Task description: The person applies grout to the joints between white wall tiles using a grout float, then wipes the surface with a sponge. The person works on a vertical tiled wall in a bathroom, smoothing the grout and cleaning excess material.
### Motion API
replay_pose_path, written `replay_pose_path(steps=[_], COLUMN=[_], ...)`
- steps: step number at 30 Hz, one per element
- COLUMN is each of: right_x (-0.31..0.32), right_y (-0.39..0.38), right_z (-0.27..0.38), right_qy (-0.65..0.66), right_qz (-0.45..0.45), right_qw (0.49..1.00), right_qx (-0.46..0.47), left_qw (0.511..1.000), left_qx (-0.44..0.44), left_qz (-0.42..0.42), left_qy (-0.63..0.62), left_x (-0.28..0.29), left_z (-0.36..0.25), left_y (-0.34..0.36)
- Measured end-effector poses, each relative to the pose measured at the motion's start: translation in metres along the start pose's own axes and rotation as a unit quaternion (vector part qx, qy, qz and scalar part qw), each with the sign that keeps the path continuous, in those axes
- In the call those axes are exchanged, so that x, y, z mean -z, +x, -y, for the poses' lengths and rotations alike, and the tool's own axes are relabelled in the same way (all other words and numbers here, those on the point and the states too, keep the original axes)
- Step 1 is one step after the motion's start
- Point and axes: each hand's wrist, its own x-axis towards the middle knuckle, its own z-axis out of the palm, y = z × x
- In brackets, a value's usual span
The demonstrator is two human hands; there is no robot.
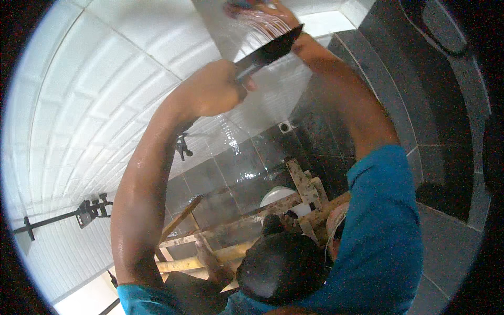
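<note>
My left hand (212, 89) is closed round the handle of a black, flat hand shower (273, 50), raised high in front of me. Thin streams of water leave its face toward the upper left, across my right hand (278, 21). That hand is lifted to the pale wall surface (212, 21) at the top edge. Its fingers curl round something small and blue, blurred by water and motion, so its kind is unclear. Both forearms are bare and look wet below blue sleeves.
White relief tiles (121, 79) cover the left side, dark grey tiles (430, 105) the right. Below me are wooden planks (181, 218), a yellow pole (231, 253), a white rounded fixture (278, 195) and a black rounded object (283, 268). Black fittings (86, 212) hang at left.
</note>
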Motion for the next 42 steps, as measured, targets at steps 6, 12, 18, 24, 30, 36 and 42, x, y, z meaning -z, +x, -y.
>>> replay_pose_path(steps=[6,12,18,24,30,36,42], right_x=[-0.014,-0.004,0.013,-0.020,-0.038,-0.052,-0.058], right_y=[0.012,0.009,-0.020,-0.019,0.004,0.033,0.018], right_z=[-0.005,-0.008,0.026,0.048,0.025,0.006,0.039], right_qy=[0.002,0.008,0.104,0.099,0.102,0.076,0.121], right_qz=[-0.005,-0.006,-0.126,-0.105,-0.125,-0.104,-0.109], right_qw=[1.000,1.000,0.962,0.971,0.964,0.955,0.956], right_qx=[-0.003,-0.026,-0.220,-0.191,-0.210,-0.268,-0.243], left_qw=[0.999,0.999,0.999,0.998,1.000,0.997,0.990], left_qx=[-0.006,0.025,0.016,-0.037,-0.004,0.050,0.083], left_qz=[0.036,0.028,0.047,0.055,0.011,0.038,0.038], left_qy=[-0.022,-0.019,0.001,-0.023,0.012,-0.049,-0.109], left_x=[-0.001,0.009,0.015,0.028,0.056,0.082,0.076], left_z=[0.009,0.008,-0.012,-0.034,-0.049,-0.052,-0.052], left_y=[0.018,0.022,0.012,0.001,-0.004,-0.022,-0.028])
